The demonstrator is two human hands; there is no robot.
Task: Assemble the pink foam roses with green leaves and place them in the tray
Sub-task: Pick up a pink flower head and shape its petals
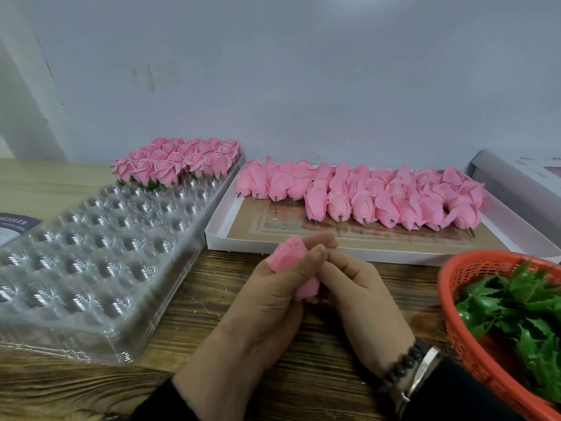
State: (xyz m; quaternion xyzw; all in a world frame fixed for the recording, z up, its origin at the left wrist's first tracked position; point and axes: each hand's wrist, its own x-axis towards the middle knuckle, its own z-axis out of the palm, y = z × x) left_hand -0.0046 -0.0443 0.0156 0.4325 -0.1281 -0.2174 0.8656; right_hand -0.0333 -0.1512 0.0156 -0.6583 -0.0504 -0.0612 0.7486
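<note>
Both hands are meeting on one rose (293,270): the left hand (267,302) is wrapping it, thumb over the petals, and the right hand (355,293) is pinching at its lower end. Its long axis is tilting up and away to the left. Leaves (513,308) are lying in the basket (464,354) just right of the grip, nearer the right hand; no leaf is showing on the rose. The tray (91,268) is lying left, with open cups nearest.

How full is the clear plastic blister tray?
Mostly empty. The clear plastic blister tray holds finished pink foam roses only in its far rows; the nearer cavities are bare.
</note>
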